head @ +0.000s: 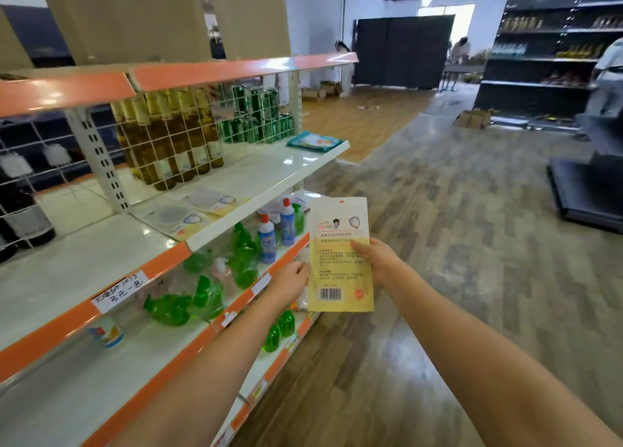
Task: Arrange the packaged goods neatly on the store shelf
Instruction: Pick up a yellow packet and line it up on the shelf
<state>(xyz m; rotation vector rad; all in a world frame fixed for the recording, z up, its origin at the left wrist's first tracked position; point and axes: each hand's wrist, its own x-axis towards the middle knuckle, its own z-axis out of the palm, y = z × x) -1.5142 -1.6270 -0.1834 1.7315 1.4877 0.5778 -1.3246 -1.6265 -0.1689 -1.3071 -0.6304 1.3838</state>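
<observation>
Both the right hand [376, 261] and left hand [292, 282] pinch 1 flat yellow printed packet [340, 254] upright off the white shelf's [269, 176] front edge, seemingly mid-placement, needing laying flat beside 2 matching packets [199, 210].

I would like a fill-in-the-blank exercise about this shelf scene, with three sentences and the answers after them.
1. The yellow packet is held by ____ hands, the left hand at its left edge and the right hand at its right edge.
2. The barcode is printed near the packet's ____ edge.
3. The green cans stand behind a white wire ____ beside the amber bottles.

Missing words: both; bottom; grid
</observation>
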